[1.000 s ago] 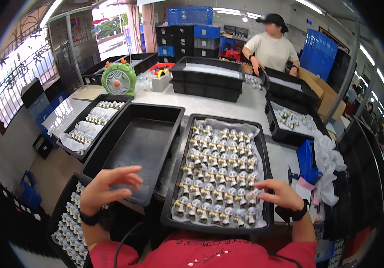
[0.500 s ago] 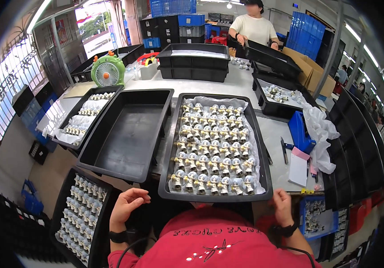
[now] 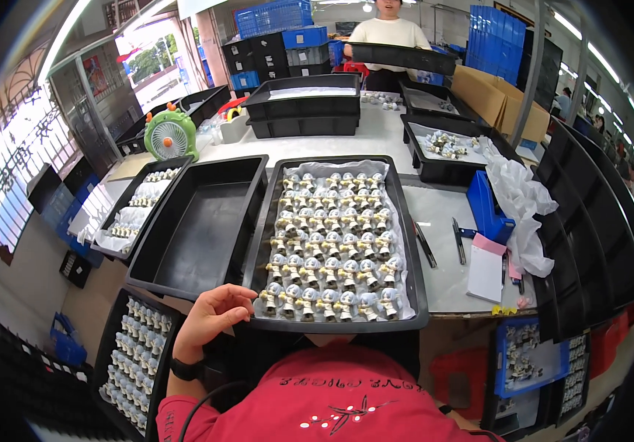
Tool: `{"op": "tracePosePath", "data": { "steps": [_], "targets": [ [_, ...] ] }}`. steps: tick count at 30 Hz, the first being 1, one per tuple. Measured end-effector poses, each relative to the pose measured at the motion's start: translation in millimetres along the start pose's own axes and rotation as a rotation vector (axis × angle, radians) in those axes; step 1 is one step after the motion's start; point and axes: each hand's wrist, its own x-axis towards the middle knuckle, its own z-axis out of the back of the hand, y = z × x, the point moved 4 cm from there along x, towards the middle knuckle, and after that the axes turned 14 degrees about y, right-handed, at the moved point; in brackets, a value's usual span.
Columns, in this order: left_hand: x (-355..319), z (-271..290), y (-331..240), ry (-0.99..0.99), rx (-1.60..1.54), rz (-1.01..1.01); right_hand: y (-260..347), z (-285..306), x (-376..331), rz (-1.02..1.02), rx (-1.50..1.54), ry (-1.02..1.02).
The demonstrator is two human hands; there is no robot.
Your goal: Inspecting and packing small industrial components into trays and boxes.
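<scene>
In front of me a black tray [image 3: 414,295] holds several rows of small figurines [image 3: 329,272] with pale blue-grey hair and white-and-gold clothing, set on white lining. Its near edge overhangs the table toward my body. My left hand [image 3: 214,317] is at the tray's near left corner, fingers stretched out and thumb apart, with nothing in it. Whether the fingertips touch the rim, I cannot tell. My right hand is hidden behind my red shirt; only its wristband and forearm [image 3: 464,421] show at the lower edge. Left of the full tray stands an empty black tray [image 3: 206,214].
Trays of figurines lie far left [image 3: 158,180] and low left [image 3: 136,353]. A green fan [image 3: 171,134] and stacked trays [image 3: 302,118] stand behind. Rightward are a blue tape dispenser [image 3: 488,210], a notepad [image 3: 485,276] and a cutter [image 3: 459,239]. Across the table, a person holds a tray [image 3: 404,57].
My left hand has come to the full tray's near left corner. My right hand has dropped from beside its right corner out of sight. The person opposite has turned the black tray.
</scene>
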Motion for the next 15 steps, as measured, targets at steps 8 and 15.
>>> {"op": "tracePosePath", "data": {
  "steps": [8, 15],
  "targets": [
    [137, -64, -104, 0.628, 0.859, 0.032, -39, 16, -23, -0.04, 0.087, -0.091],
    [392, -137, -89, 0.449, 1.139, 0.046, 5, 90, -16, 0.025, 0.013, -0.177]
  ]
}}
